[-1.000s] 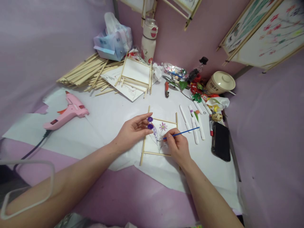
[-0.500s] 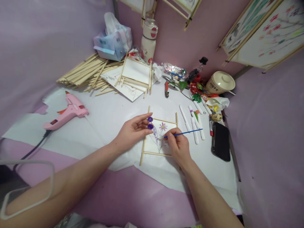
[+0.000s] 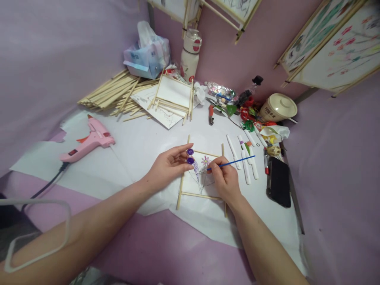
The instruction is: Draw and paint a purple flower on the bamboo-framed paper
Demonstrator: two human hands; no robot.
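Note:
A small picture (image 3: 190,186) in a frame of thin wooden sticks lies on the white table cover, with a pink flower and a purple-dotted shape drawn on it. My left hand (image 3: 169,164) is over its left edge, holding a small purple paint pot (image 3: 190,160) with its round lid open between thumb and fingers. In a pinch, my right hand (image 3: 224,178) holds a thin blue brush (image 3: 240,160) over the picture's right part. The brush tip points left, close to the purple shape; whether it touches the paper I cannot tell.
A pink glue gun (image 3: 92,138) lies left. Behind are wooden sticks (image 3: 107,93), a tissue box (image 3: 148,59), a bottle (image 3: 190,59) and a blank framed sheet (image 3: 173,91). White markers (image 3: 246,168), a black phone (image 3: 278,182) and a lidded bowl (image 3: 279,107) are at the right.
The whole view has shifted slightly, so everything sits a little lower and further right. The brush has tilted a little more, its blue end higher. Both hands keep their holds.

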